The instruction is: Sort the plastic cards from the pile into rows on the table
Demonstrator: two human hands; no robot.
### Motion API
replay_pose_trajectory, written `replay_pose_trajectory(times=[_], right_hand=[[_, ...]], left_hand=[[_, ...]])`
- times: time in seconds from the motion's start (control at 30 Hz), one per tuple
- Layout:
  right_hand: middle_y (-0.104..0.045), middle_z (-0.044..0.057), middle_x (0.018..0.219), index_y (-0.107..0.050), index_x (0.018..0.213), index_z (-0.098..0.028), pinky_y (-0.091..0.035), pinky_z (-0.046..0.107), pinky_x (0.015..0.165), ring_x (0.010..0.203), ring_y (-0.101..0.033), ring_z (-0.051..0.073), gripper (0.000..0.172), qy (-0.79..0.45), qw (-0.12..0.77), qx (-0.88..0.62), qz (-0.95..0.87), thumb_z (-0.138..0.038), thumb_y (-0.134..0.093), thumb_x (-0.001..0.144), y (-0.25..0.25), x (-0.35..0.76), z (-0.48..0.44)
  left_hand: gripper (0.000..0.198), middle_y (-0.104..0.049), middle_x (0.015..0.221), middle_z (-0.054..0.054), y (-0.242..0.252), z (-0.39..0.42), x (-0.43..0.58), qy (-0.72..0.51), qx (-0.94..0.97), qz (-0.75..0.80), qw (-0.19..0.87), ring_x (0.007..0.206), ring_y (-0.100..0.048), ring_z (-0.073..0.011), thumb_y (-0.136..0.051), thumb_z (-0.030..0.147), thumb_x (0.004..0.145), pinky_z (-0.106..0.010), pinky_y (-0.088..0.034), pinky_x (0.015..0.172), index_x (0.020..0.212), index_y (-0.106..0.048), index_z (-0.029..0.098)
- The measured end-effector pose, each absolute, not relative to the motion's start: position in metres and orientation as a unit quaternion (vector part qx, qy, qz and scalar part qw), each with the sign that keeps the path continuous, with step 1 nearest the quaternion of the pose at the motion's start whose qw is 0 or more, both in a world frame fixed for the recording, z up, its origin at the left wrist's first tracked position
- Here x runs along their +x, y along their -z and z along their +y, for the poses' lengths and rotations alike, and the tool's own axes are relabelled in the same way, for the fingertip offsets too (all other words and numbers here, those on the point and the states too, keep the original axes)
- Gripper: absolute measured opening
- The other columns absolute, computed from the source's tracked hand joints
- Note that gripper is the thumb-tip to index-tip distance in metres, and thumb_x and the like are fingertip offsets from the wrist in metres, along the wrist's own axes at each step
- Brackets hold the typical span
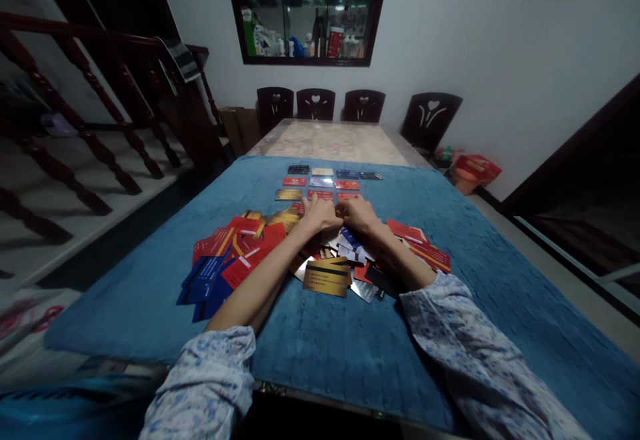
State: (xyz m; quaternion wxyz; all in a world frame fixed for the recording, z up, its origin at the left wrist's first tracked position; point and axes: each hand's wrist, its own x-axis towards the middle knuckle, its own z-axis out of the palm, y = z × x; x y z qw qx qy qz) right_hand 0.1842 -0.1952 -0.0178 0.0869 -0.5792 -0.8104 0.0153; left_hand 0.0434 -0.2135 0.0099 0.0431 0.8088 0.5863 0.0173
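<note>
My left hand (320, 215) is over the far edge of a heap of loose plastic cards, its fingers curled just below a red card (320, 195). Close beside it my right hand (359, 215) is also closed, its fingers bent toward the left one. What lies between the fingers is too small and shaded to make out. Under my forearms spread red cards (213, 243), blue cards (207, 280), and a gold card (326, 278) with a dark stripe. Beyond my hands, cards lie in short rows, among them a black card (299, 169) and a gold card (289, 195).
A blue cloth (350, 353) covers the near part of the long table, whose bare far end (340, 140) shows a marbled top. Dark chairs (315, 103) stand behind it. More red cards (425, 250) lie at the right. A wooden railing (90, 93) runs along the left.
</note>
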Motion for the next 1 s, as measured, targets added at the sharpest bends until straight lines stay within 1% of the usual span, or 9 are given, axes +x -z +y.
replay_pose_trajectory(times=[0.07, 0.13, 0.23, 0.3, 0.5, 0.63, 0.83, 1.0], right_hand=[[-0.078, 0.009, 0.111, -0.079, 0.112, -0.026, -0.043, 0.033, 0.082, 0.108, -0.06, 0.03, 0.031, -0.021, 0.091, -0.579, -0.81, -0.019, -0.064, 0.086, 0.017, 0.184, -0.196], [-0.078, 0.009, 0.11, -0.079, 0.109, -0.025, -0.042, 0.032, 0.08, 0.107, -0.06, 0.029, 0.029, -0.028, 0.092, -0.58, -0.809, -0.018, -0.065, 0.085, 0.015, 0.184, -0.198], [-0.078, 0.008, 0.109, -0.079, 0.108, -0.024, -0.042, 0.03, 0.078, 0.108, -0.06, 0.028, 0.031, -0.044, 0.089, -0.584, -0.806, -0.013, -0.063, 0.084, 0.011, 0.184, -0.201], [-0.078, 0.007, 0.109, -0.078, 0.109, -0.024, -0.042, 0.03, 0.079, 0.109, -0.06, 0.028, 0.034, -0.051, 0.087, -0.584, -0.805, -0.01, -0.061, 0.084, 0.009, 0.184, -0.202], [-0.074, 0.011, 0.117, -0.077, 0.113, -0.023, -0.045, 0.032, 0.081, 0.115, -0.06, 0.03, 0.035, -0.034, 0.082, -0.587, -0.805, -0.011, -0.059, 0.085, 0.007, 0.182, -0.204], [-0.072, 0.014, 0.122, -0.076, 0.114, -0.022, -0.048, 0.034, 0.083, 0.118, -0.059, 0.033, 0.035, -0.015, 0.081, -0.587, -0.805, -0.013, -0.058, 0.086, 0.008, 0.181, -0.204], [-0.068, 0.012, 0.129, -0.076, 0.119, -0.026, -0.048, 0.038, 0.089, 0.122, -0.055, 0.033, 0.037, -0.012, 0.087, -0.578, -0.811, -0.015, -0.057, 0.089, 0.011, 0.182, -0.203], [-0.068, 0.012, 0.128, -0.077, 0.118, -0.028, -0.048, 0.04, 0.086, 0.118, -0.055, 0.033, 0.036, -0.009, 0.111, -0.567, -0.816, -0.017, -0.056, 0.091, 0.018, 0.185, -0.198]], left_hand=[[0.045, -0.071, 0.126, -0.019, -0.009, -0.212, 0.046, -0.025, 0.805, 0.59, 0.05, 0.138, -0.045, -0.044, -0.057, 0.043, 0.084, -0.065, -0.035, 0.112, 0.113, -0.076, 0.014], [0.041, -0.072, 0.123, -0.018, -0.01, -0.212, 0.048, -0.031, 0.806, 0.59, 0.045, 0.134, -0.05, -0.0431, -0.059, 0.04, 0.082, -0.063, -0.037, 0.111, 0.109, -0.077, 0.015], [0.036, -0.075, 0.115, -0.018, -0.013, -0.214, 0.05, -0.035, 0.812, 0.582, 0.025, 0.122, -0.062, -0.0384, -0.06, 0.035, 0.08, -0.059, -0.04, 0.11, 0.105, -0.078, 0.015], [0.035, -0.076, 0.111, -0.019, -0.015, -0.216, 0.051, -0.038, 0.816, 0.576, 0.011, 0.115, -0.067, -0.0359, -0.061, 0.033, 0.079, -0.055, -0.043, 0.108, 0.104, -0.078, 0.015], [0.032, -0.076, 0.109, -0.018, -0.022, -0.227, 0.052, -0.044, 0.829, 0.558, -0.004, 0.112, -0.07, -0.0343, -0.06, 0.027, 0.083, -0.05, -0.047, 0.105, 0.107, -0.078, 0.017], [0.031, -0.076, 0.107, -0.021, -0.026, -0.234, 0.053, -0.024, 0.839, 0.543, -0.025, 0.11, -0.071, -0.0332, -0.059, 0.021, 0.085, -0.046, -0.05, 0.1, 0.108, -0.077, 0.013], [0.026, -0.076, 0.103, -0.017, -0.022, -0.241, 0.043, -0.035, 0.848, 0.528, -0.047, 0.109, -0.07, -0.0292, -0.059, 0.021, 0.088, -0.045, -0.044, 0.105, 0.105, -0.077, 0.015], [0.023, -0.076, 0.097, -0.017, -0.011, -0.245, 0.029, -0.047, 0.856, 0.512, -0.063, 0.104, -0.07, -0.0278, -0.057, 0.018, 0.088, -0.045, -0.039, 0.106, 0.099, -0.078, 0.014]])
